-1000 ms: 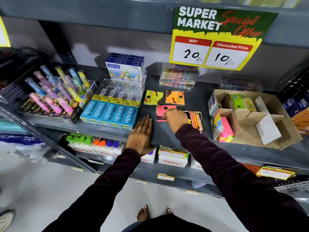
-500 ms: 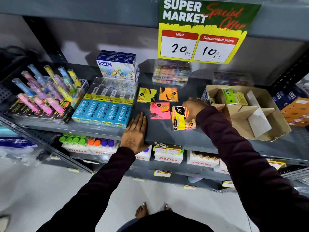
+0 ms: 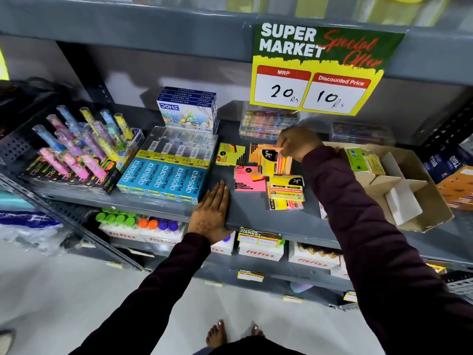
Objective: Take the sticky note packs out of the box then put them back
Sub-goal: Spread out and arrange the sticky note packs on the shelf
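Several sticky note packs lie on the grey shelf (image 3: pixel 256 216): a yellow pack (image 3: pixel 229 154), a pink pack (image 3: pixel 249 179), an orange pack (image 3: pixel 254 152) partly covered, and a yellow striped pack (image 3: pixel 286 192) nearer the front. My right hand (image 3: pixel 298 143) is shut on another multicolour sticky note pack (image 3: pixel 273 161), held just above the orange one. The open cardboard box (image 3: pixel 419 198) with dividers stands at the right, with a green pack (image 3: pixel 363 160) inside. My left hand (image 3: pixel 212 208) rests flat on the shelf's front edge, fingers together.
Blue Apsara pencil boxes (image 3: pixel 163 179) and a Doms box (image 3: pixel 188 110) sit left of the packs. A rack of coloured tubes (image 3: pixel 76 149) fills the far left. Clear cases (image 3: pixel 266 123) stand at the back under a price sign (image 3: pixel 314 70). Fitfizz boxes (image 3: pixel 259 252) line the lower shelf.
My right hand went to the box, came away with a multicolour pack and carried it left and back over the orange pack. A striped pack now lies on the shelf. My left hand stayed.
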The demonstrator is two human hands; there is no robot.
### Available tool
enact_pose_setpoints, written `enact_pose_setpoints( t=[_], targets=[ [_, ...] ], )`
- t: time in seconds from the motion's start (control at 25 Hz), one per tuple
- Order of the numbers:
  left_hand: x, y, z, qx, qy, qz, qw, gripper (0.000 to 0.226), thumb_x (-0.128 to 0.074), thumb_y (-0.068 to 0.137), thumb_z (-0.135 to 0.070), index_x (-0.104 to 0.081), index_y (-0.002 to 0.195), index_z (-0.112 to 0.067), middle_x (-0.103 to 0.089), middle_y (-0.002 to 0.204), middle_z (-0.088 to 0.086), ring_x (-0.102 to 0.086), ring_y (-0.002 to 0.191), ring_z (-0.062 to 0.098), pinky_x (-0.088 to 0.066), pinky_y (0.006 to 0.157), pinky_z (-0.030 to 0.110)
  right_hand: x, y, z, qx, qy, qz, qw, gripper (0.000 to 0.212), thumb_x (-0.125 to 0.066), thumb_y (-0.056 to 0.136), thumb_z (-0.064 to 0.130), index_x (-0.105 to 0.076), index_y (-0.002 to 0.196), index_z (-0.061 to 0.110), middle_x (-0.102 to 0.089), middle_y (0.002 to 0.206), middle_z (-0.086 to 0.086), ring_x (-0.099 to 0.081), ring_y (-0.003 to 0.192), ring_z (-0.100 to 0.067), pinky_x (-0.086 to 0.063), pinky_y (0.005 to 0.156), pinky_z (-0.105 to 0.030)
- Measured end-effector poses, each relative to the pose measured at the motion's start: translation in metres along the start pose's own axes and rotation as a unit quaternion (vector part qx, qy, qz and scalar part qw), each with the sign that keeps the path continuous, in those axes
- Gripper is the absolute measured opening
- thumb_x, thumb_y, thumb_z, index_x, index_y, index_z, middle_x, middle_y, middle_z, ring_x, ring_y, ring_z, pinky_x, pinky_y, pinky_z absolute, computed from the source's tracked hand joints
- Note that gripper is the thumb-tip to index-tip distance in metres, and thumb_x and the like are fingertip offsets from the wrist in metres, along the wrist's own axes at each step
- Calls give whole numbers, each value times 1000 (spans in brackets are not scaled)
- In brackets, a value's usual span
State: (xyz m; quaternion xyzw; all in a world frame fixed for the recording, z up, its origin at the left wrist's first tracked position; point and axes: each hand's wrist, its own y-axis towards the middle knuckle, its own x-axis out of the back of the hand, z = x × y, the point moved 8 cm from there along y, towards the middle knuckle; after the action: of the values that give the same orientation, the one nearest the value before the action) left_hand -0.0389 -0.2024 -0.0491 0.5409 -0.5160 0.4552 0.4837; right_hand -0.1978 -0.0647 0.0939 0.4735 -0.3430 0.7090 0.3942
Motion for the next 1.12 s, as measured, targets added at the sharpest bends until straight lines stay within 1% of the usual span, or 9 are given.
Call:
enact_pose_setpoints(
  t=[0.08,0.2,0.32,0.44,0.76,0.84,0.96,1.0,1.12],
  targets=[
    [0,-1,0,2,-8,4,1000,105,-62,61,-62,-36,137,6,-36,144,23,-39,130,36,-26,105,45,-3,7,5,-5,18,-79,997,19,-62,86,4,-67,103,9,-70,113,-14,-65,103,-32,-52,86,-35],
    [3,-1,0,0,-13,-7,1000,103,-47,60,-64,-38,135,6,-40,142,23,-43,127,37,-30,103,48,-19,4,8,-16,-79,-170,982,28,-50,91,3,-59,117,9,-70,107,-23,-66,101,-39,-54,82,-41],
    [3,0,0,4,-10,-8,1000,105,-41,56,-64,-39,135,6,-42,141,23,-44,127,36,-33,102,49,-48,7,2,-23,-139,-110,984,35,-43,91,-5,-56,123,1,-68,111,-28,-65,104,-42,-53,85,-45],
    [3,0,-1,5,1,-8,1000,105,-39,55,-64,-41,134,6,-43,141,22,-45,126,35,-35,101,48,-65,9,-1,14,-157,-62,986,40,-46,86,-5,-56,124,5,-68,107,-27,-66,100,-40,-53,82,-42],
    [3,1,-1,-2,2,-10,1000,105,-39,57,-65,-40,134,7,-42,141,24,-43,127,36,-32,102,48,-69,13,3,39,-153,-56,986,42,-47,85,-5,-56,124,7,-68,106,-26,-66,99,-38,-53,80,-40],
    [3,0,-1,0,-1,-10,1000,104,-41,56,-64,-42,133,7,-43,140,24,-44,126,36,-35,102,48,-70,13,-1,45,-128,-55,989,42,-49,84,-5,-58,123,8,-67,111,-26,-65,101,-39,-53,83,-39],
    [1,0,-1,-4,1,-5,1000,104,-43,57,-65,-42,133,7,-43,140,24,-43,127,36,-35,102,48,-60,11,-15,21,-16,-60,998,33,-56,90,6,-61,122,10,-65,125,-18,-62,112,-34,-49,94,-36],
    [0,0,0,-5,7,-4,1000,105,-46,58,-66,-41,133,7,-42,141,24,-43,128,36,-35,102,48,-58,11,-21,12,2,-42,999,32,-61,90,11,-62,122,8,-63,128,-15,-60,115,-32,-47,97,-34],
    [-1,1,0,-8,12,-5,1000,113,-72,53,-61,-37,135,8,-38,143,25,-41,129,35,-34,103,47,-77,-2,-32,5,-41,134,990,52,-75,80,18,-57,126,3,-58,134,-13,-55,121,-30,-44,101,-33]
  ],
)
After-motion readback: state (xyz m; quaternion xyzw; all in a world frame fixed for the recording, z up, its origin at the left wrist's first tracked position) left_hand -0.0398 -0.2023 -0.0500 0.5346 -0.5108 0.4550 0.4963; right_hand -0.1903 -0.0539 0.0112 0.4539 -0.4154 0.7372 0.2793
